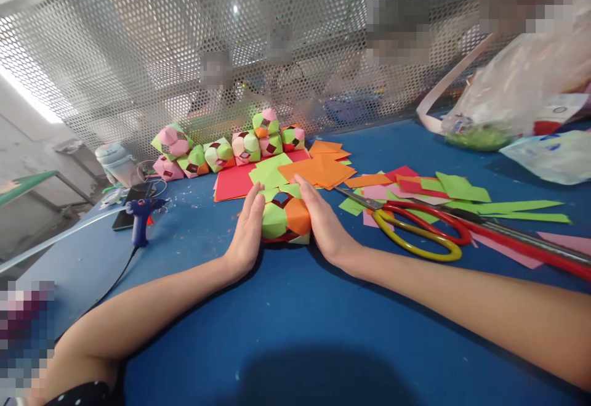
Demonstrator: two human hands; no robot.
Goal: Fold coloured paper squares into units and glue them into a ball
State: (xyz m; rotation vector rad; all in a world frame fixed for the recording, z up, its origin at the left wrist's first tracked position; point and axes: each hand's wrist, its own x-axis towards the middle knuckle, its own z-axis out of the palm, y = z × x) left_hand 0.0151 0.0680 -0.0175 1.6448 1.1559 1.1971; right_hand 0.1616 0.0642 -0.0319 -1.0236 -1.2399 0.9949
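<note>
A folded-paper ball (286, 216) in light green and orange rests on the blue table between my two hands. My left hand (246, 233) presses against its left side with straight fingers. On its right side lies the palm of my right hand (329, 227), fingers also straight and pointing forward. Dark gaps show between the ball's paper panels. Just beyond it are stacked orange paper squares (318, 170), green paper (272, 172) and red paper (233, 183). Scissors (415, 227) with red and yellow handles lie to the right of my right hand.
Several finished paper balls (217, 154) stand along a perforated metal screen (184, 36). A blue glue gun (141, 218), a phone (124, 209) and a white cup (119, 162) are on the left. Paper scraps (462, 185) and plastic bags (508, 92) occupy the right; people are behind the screen.
</note>
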